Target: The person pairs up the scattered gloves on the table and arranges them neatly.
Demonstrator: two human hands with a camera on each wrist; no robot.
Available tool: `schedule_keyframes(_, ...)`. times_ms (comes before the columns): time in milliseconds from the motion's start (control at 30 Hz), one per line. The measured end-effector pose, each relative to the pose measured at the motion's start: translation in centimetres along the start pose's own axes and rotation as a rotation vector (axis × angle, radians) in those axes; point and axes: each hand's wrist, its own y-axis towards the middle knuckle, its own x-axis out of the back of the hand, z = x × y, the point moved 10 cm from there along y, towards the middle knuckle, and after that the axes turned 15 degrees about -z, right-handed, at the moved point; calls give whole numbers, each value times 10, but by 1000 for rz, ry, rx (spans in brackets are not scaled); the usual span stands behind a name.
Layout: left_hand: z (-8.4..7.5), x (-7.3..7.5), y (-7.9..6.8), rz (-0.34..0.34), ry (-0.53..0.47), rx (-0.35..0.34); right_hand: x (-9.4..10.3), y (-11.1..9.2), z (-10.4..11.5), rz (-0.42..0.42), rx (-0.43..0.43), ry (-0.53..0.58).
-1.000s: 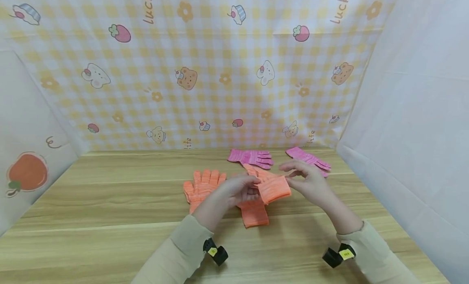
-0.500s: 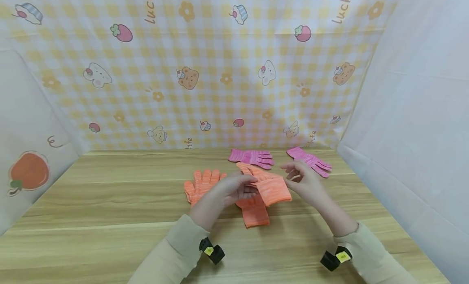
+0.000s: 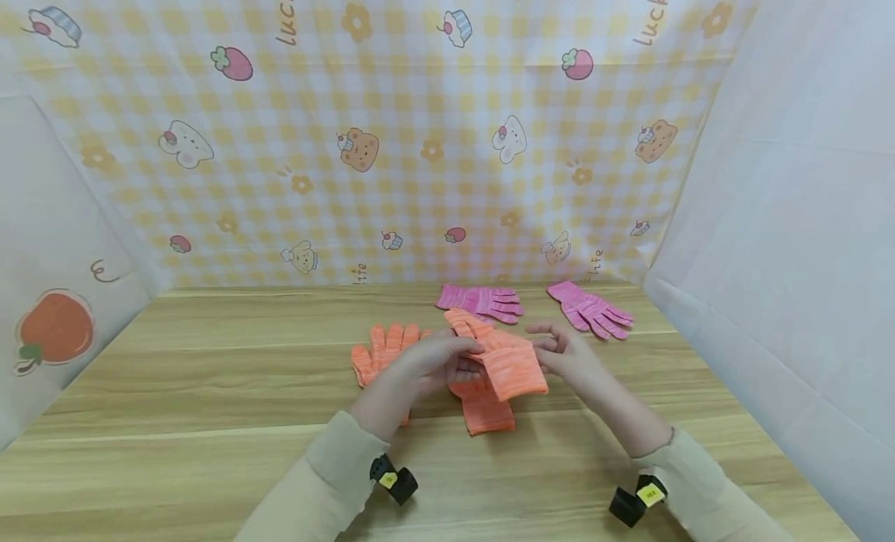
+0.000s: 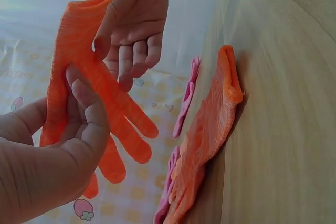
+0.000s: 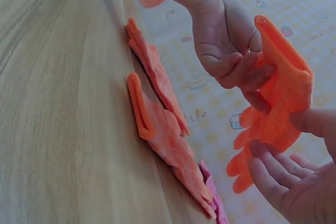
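Fingers of left hand (image 3: 435,361) pinching one orange glove (image 3: 514,369) above the table (image 3: 210,371), head view; right hand (image 3: 566,357) at its edge; pink gloves (image 3: 482,300) behind; left wrist view: glove cuff-up; right wrist view: right hand's thumb (image 5: 315,121) touching it, fingers loosely extended; two more orange gloves (image 5: 168,140) lying below.

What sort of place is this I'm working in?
Probably a small staged tabletop booth, not a lived-in room: a wood-grain table, a yellow-checked cartoon backdrop behind it, and a plain white sheet along the right side.
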Motion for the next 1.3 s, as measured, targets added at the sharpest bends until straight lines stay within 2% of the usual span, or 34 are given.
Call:
schedule_keyframes(267,1,2,-2,60,48,-2,-10,-1,-11,78,-62,132)
schedule_keyframes(400,1,2,-3,93,55,-6,-13,-1,-12,68,-87,180)
schedule_keyframes(600,3,4,-2,108,86,-6,-13,-1,-14,32,-88,150)
schedule_keyframes(900,8,10,2,66,199,-12,-14,-2,-14,11,5,53)
schedule_keyframes(1300,8,19,8,-2,322,-82,-14,0,-18,-27,26,32)
